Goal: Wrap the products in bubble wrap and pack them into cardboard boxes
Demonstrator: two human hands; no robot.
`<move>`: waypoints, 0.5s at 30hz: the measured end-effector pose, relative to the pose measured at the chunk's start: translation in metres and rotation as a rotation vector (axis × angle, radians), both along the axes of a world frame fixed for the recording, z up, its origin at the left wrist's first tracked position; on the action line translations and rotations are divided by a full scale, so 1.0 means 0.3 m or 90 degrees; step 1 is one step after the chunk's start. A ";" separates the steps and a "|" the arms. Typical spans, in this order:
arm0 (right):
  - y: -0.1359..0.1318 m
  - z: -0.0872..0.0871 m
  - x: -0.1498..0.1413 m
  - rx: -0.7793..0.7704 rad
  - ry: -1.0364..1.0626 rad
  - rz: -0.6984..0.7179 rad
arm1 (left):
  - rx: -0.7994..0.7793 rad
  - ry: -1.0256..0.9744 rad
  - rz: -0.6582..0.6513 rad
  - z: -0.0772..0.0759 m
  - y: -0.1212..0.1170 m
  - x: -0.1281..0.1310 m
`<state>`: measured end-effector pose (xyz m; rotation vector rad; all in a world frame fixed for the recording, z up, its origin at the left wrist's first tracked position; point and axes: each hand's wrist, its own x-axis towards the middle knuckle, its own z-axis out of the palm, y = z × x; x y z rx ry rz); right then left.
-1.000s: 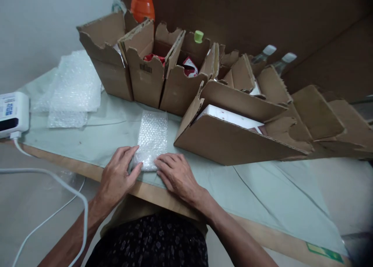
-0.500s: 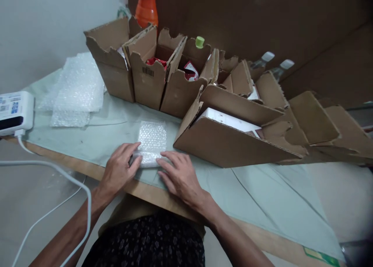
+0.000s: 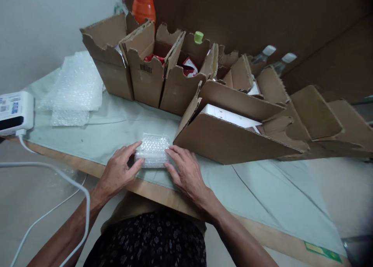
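Just below the frame's centre, the bubble wrap (image 3: 154, 150) is being held on the pale green cloth (image 3: 116, 135), its ends being gripped between thumb and fingers of the left hand (image 3: 118, 170) and right hand (image 3: 188, 174).

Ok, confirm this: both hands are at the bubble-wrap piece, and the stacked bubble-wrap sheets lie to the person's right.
Not quite: the stacked bubble-wrap sheets lie to the person's left, as the head view shows. The left hand and right hand are at the bubble-wrap piece.
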<state>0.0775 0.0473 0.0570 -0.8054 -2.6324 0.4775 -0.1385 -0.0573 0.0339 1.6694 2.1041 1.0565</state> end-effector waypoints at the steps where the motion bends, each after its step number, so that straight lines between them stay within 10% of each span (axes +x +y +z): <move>1: 0.001 0.000 -0.004 0.040 -0.005 0.003 | 0.000 0.015 0.014 -0.009 0.022 -0.003; 8: 0.041 -0.035 -0.075 0.047 -0.066 0.093 | 0.043 -0.060 0.123 0.004 0.025 0.015; 15: 0.027 -0.035 -0.061 -0.278 0.212 -0.070 | -0.059 -0.630 0.132 0.028 -0.073 0.122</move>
